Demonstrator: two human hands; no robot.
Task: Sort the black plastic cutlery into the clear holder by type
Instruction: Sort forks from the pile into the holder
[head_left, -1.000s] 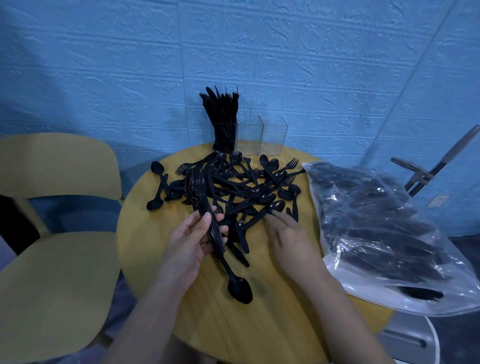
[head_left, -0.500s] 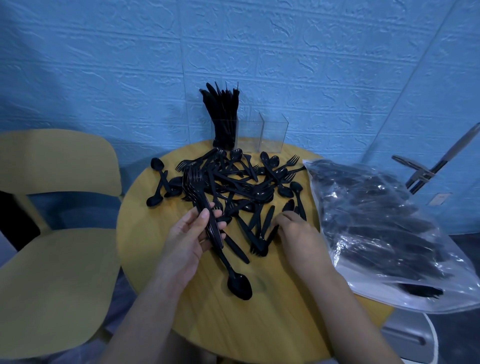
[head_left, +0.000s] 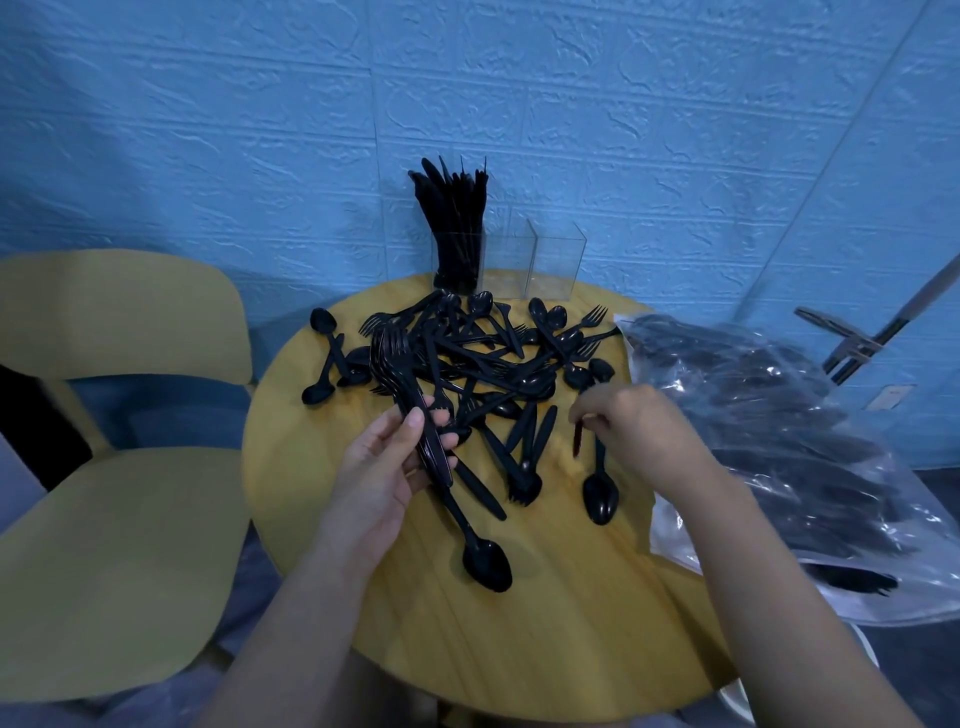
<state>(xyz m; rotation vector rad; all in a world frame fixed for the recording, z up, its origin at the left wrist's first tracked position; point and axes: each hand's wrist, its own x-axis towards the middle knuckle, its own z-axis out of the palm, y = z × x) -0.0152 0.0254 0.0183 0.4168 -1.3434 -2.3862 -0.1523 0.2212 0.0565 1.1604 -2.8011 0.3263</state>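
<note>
Left hand (head_left: 387, 462), right hand (head_left: 636, 434) bare; forearms unsleeved.

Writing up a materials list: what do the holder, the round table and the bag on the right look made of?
Clear holder: rigid transparent plastic, probably acrylic; wall shows through.
Table: wood-look, matte yellow; faint grain lines, possibly laminate.
Bag: thin clear plastic film; wrinkles and glare.

Fork bundle (head_left: 400, 384) in left hand (head_left: 387, 470) (gripped)

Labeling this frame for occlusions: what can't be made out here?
- Head view: what the right hand pinches; motion blur and its curled fingers hide it.
- How many forks the left hand holds; they overlap.
- Cutlery types inside the plastic bag; glare and crumpled film.
- The bag's right side; cut off by the frame edge.
</note>
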